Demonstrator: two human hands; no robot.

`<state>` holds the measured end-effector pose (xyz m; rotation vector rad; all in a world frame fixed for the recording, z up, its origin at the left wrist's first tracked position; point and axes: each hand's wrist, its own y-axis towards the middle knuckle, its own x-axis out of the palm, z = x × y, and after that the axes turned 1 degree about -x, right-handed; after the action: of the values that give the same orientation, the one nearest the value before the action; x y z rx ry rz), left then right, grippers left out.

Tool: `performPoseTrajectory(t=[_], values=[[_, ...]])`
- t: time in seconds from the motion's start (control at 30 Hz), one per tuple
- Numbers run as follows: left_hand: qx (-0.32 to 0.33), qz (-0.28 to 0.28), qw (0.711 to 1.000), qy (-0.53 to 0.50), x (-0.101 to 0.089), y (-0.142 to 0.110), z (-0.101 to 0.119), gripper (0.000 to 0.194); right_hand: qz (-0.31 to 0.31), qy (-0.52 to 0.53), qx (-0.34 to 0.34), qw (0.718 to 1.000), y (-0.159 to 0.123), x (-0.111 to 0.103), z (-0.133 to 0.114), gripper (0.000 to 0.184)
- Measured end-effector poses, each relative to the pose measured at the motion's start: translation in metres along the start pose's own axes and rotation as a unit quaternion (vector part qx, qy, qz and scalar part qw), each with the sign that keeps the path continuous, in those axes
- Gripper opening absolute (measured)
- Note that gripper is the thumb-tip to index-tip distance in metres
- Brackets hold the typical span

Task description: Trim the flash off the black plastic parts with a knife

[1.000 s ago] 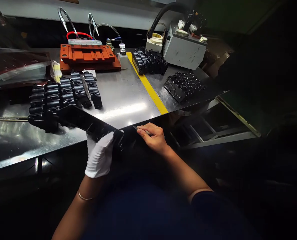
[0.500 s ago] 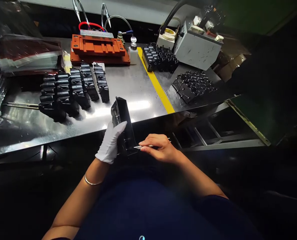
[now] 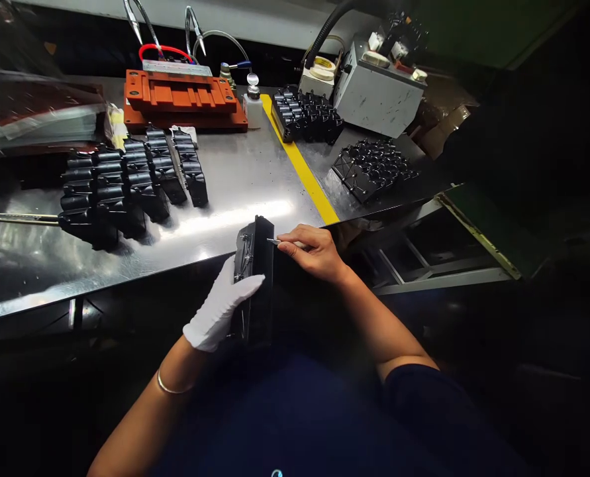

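My left hand [image 3: 224,306], in a white glove, is wrapped round a long black plastic part [image 3: 262,291] with ribs on one side. The part stands tilted up in front of the bench edge, its lower end lost in shadow. My bare right hand [image 3: 314,252] pinches a slim pale-tipped blade, apparently a hobby knife [image 3: 273,241]. Its tip touches or nearly touches the part's right edge near the top; I cannot tell which. Most of the knife's handle is hidden by my fingers.
A row of black moulded parts [image 3: 126,179] stands on the metal bench [image 3: 235,179]. Behind it are an orange fixture [image 3: 180,99] and a white bottle [image 3: 252,109]. Past the yellow tape [image 3: 302,162] lie more black parts [image 3: 374,169] and a grey box [image 3: 379,96].
My right hand has moved the knife from the part's lower end up to its upper edge. My left hand has turned the part more upright and shifted it slightly.
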<state>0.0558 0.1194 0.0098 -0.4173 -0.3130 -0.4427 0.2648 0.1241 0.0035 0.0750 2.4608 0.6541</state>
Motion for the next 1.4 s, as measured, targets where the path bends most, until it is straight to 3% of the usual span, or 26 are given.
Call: performPoseTrajectory(t=[0.2, 0.4, 0.53, 0.6, 0.7, 0.83, 0.93, 1.1, 1.23, 1.4], values=[[-0.067, -0.055, 0.995, 0.046, -0.014, -0.005, -0.002, 0.048, 0.011, -0.021, -0.008, 1.000, 0.001, -0.002, 0.011, 0.016], [-0.099, -0.069, 0.992, 0.044, -0.027, -0.007, -0.006, 0.049, -0.014, -0.058, 0.004, 0.998, -0.001, 0.007, 0.015, 0.020], [-0.104, -0.138, 0.981, 0.085, -0.030, -0.016, -0.006, 0.063, 0.055, -0.102, 0.079, 0.990, 0.006, 0.002, 0.033, 0.020], [-0.112, -0.174, 0.975, 0.078, -0.032, -0.021, -0.006, 0.065, 0.059, -0.087, 0.123, 0.987, 0.006, -0.005, 0.037, 0.021], [-0.156, -0.200, 0.967, -0.009, -0.040, -0.021, -0.007, 0.054, -0.022, -0.016, 0.125, 0.992, 0.003, -0.019, 0.025, 0.022], [-0.215, -0.228, 0.946, -0.077, -0.049, -0.018, -0.008, 0.052, -0.148, 0.030, -0.006, 0.989, 0.001, -0.035, -0.003, 0.016], [-0.229, -0.219, 0.943, -0.098, -0.051, -0.019, -0.010, 0.052, -0.203, 0.010, -0.081, 0.976, 0.006, -0.044, -0.015, 0.015], [-0.246, -0.209, 0.944, -0.060, -0.054, -0.020, -0.012, 0.054, -0.290, -0.032, -0.089, 0.952, 0.018, -0.052, -0.017, 0.016], [-0.246, -0.233, 0.940, -0.039, -0.060, -0.020, -0.012, 0.057, -0.312, -0.041, -0.104, 0.944, 0.025, -0.053, -0.015, 0.019], [-0.281, -0.285, 0.913, -0.073, -0.060, -0.020, -0.020, 0.054, -0.278, -0.031, -0.121, 0.952, 0.025, -0.043, -0.006, 0.018]])
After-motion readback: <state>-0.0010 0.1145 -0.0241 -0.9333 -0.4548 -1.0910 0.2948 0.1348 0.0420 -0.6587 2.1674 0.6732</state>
